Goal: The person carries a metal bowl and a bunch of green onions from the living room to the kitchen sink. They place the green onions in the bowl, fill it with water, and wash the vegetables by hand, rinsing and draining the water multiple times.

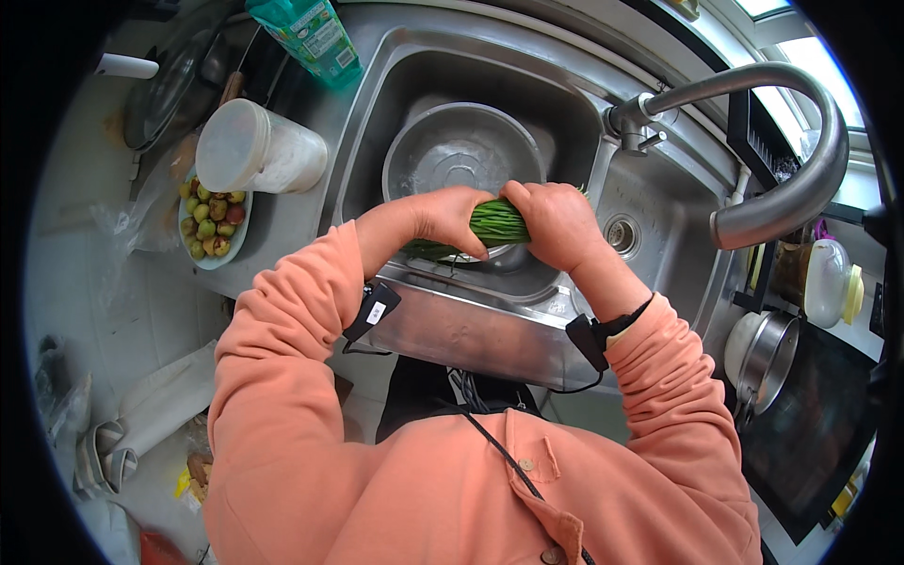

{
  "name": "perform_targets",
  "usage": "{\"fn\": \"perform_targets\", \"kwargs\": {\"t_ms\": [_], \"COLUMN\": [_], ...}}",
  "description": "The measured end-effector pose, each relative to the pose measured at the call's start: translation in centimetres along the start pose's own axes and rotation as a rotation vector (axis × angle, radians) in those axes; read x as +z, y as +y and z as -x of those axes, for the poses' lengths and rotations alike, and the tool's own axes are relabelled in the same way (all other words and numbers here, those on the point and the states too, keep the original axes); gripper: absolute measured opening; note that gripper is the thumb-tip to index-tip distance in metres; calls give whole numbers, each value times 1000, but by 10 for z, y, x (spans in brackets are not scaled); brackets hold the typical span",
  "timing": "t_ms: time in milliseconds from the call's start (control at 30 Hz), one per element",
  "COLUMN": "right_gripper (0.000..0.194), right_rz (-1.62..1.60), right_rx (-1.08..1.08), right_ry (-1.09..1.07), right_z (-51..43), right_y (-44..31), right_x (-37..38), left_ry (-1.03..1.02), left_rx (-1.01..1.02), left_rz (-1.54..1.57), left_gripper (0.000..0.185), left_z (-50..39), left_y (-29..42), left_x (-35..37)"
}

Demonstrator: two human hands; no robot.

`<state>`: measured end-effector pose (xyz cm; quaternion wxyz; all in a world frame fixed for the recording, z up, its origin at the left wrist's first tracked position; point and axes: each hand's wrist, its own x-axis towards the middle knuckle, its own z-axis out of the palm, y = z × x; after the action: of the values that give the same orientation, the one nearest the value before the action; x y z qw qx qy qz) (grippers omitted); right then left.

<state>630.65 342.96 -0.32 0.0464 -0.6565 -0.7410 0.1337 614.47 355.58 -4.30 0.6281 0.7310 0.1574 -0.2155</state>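
Note:
Both my hands grip a bundle of long, thin green leaf vegetables [498,222], perhaps chives, above the near side of a round metal basin [462,152]. My left hand [452,215] wraps the bundle on the left, its thumb towards me. Around the right part, my right hand [554,219] is closed, and a few green tips show past its knuckles. Some darker strands hang below my left hand over the basin's near rim. Shallow water seems to lie in the basin, which stands in the larger stainless steel sink bowl [565,106].
A curved faucet [777,70] arches over the smaller sink bowl [664,205] at right. On the left counter are a lidded plastic tub [282,152], a plate of small round fruit [215,219] and a green plastic pack [314,39]. Metal pans [773,360] stand at far right.

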Motion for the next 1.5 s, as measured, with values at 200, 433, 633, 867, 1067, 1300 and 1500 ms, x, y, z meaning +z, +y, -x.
{"fn": "perform_targets", "kwargs": {"t_ms": [200,433,633,867,1067,1300,1500], "right_gripper": [36,87,88,64,63,59,53], "right_rz": [-36,31,-171,-111,-135,-161,-169], "right_rx": [-18,118,161,152,181,173,170], "right_ry": [113,277,96,140,127,136,142], "right_z": [-2,8,52,68,68,68,69], "right_y": [2,7,20,28,27,30,29], "right_x": [-1,-5,32,64,64,67,67], "left_ry": [-91,501,351,291,485,199,253], "left_rx": [-5,-90,-626,-733,-414,-627,-434], "left_rz": [366,-404,-893,-826,-767,-899,-720], "left_gripper": [53,76,91,100,106,108,107], "left_z": [4,-7,-57,-79,-34,-78,-79], "left_y": [5,-19,-89,-106,-57,-90,-89], "left_x": [2,-7,-14,-5,-22,11,12]}}
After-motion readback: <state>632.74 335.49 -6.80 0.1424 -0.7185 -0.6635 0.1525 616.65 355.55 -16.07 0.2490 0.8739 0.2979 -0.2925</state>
